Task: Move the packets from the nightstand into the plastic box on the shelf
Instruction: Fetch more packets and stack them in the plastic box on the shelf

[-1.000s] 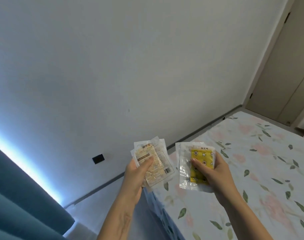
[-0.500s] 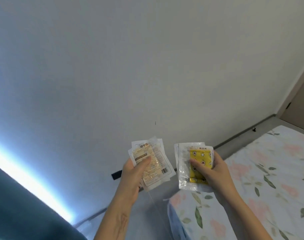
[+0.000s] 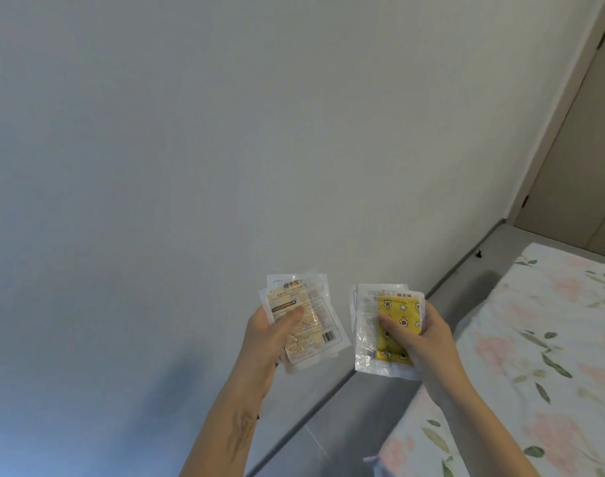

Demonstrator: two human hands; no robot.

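both hands are raised in front of a plain pale wall [image 3: 225, 149], each holding packets. the left hand [image 3: 270, 339] grips a small fanned stack of clear packets [image 3: 304, 318] with beige contents, printed text and a barcode near the lower right corner; the thumb presses across the front of the top one and the fingers are hidden behind. how many packets are in this stack cannot be told, though at least two edges show. the right hand [image 3: 421, 339] grips a second stack, the yellow packets [image 3: 387, 325], whose front one is clear with a yellow patterned insert; its thumb lies on the yellow part and the fingers curl round the right edge. both grips are clenched on their stacks. the two stacks sit side by side, apart, not touching, with the left one slightly higher.

to the right of the yellow packets lies a bed [image 3: 535, 356] with a white floral sheet of pink flowers and green leaves. between the bed and the wall runs a grey strip of floor [image 3: 345, 425], passing below the packets. above the bed, right of the wall, stands a beige door [image 3: 576, 149].
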